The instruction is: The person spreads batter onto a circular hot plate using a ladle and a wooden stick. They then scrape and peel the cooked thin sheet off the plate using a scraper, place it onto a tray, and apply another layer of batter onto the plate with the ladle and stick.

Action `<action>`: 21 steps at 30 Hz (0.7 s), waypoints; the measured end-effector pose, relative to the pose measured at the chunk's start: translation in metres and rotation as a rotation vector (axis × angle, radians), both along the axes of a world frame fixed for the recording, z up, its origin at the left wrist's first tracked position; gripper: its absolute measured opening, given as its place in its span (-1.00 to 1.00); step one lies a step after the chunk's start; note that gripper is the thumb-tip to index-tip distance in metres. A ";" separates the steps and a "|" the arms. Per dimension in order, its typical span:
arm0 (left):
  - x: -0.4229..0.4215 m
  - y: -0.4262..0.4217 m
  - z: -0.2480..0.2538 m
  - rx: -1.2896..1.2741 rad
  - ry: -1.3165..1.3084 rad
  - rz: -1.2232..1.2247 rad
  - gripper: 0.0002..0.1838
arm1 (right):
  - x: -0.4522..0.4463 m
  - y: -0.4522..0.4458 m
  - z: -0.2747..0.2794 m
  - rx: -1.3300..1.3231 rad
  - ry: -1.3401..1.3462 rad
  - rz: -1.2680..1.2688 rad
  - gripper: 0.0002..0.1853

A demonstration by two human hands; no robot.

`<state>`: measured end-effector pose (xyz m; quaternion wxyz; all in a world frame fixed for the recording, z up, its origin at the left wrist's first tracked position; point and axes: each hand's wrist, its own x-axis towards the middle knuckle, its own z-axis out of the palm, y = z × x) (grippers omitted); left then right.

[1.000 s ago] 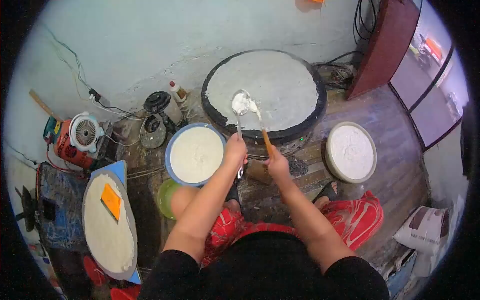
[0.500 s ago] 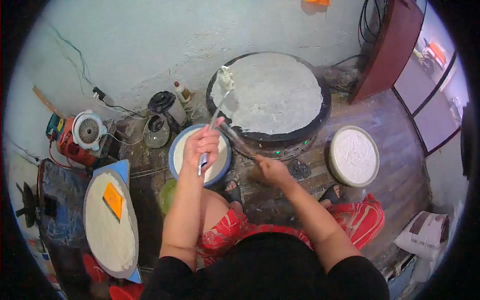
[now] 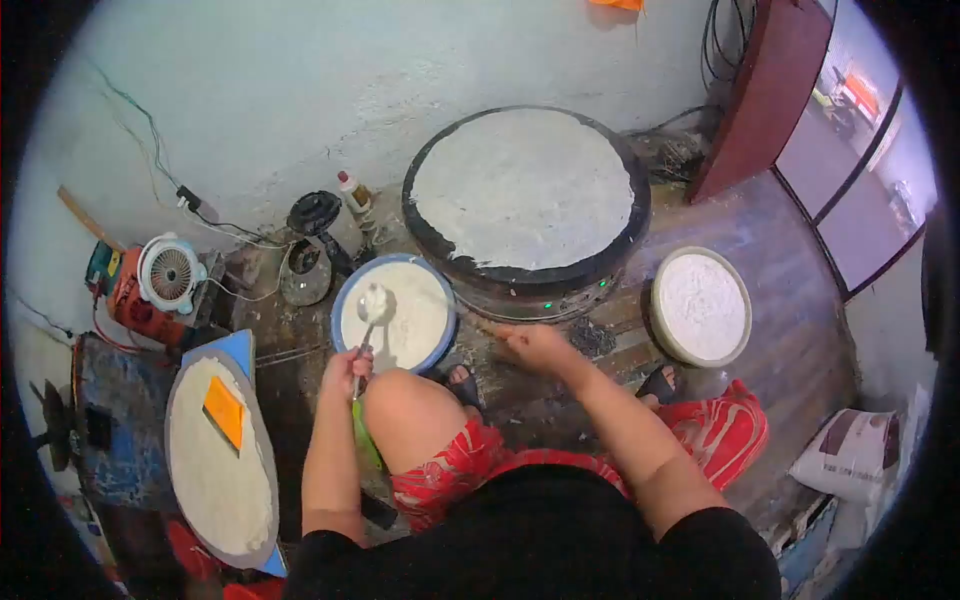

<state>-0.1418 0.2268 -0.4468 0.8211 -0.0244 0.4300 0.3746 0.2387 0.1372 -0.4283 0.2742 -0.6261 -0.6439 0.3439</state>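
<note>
The person's left hand (image 3: 347, 375) is gripping a metal ladle (image 3: 372, 304), whose cup is staying over the white batter (image 3: 415, 320) in the blue basin (image 3: 394, 258). The right hand (image 3: 535, 347) is holding a wooden handle (image 3: 487, 325), its far end blurred. Beyond these 2 hands, the round griddle (image 3: 560, 276) is carrying a white layer (image 3: 525, 190).

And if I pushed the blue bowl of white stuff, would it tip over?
The blue bowl probably feels heavy, because the white mix looks close to its rim. It's wide, so it would likely slide before tipping, though its base is hidden. A hard shove might slop some out, as the mix looks soft.
</note>
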 end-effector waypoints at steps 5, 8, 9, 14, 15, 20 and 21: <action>-0.011 -0.017 -0.081 -0.079 0.177 -0.044 -0.74 | 0.018 -0.005 0.014 0.133 0.039 0.043 -0.49; -0.069 -0.033 -0.162 -0.040 0.362 -0.157 -0.78 | 0.050 -0.023 0.071 -0.215 0.449 -0.092 -0.28; -0.076 -0.029 -0.181 -0.022 0.423 -0.191 -0.79 | 0.062 -0.027 0.063 -0.197 0.672 -0.211 -0.21; -0.015 -0.010 -0.029 0.243 0.681 0.021 -0.77 | 0.105 -0.026 0.054 -0.096 0.880 -0.484 -0.17; 0.014 -0.009 0.014 0.261 0.684 0.136 -0.82 | 0.100 -0.024 0.071 -0.104 0.873 -0.471 -0.17; 0.120 0.007 0.143 0.518 0.441 0.255 -0.68 | 0.092 -0.012 0.065 -0.073 0.949 -0.422 -0.37; 0.139 0.011 0.153 0.566 0.382 0.261 -0.66 | 0.092 -0.010 0.055 -0.136 0.857 -0.449 -0.41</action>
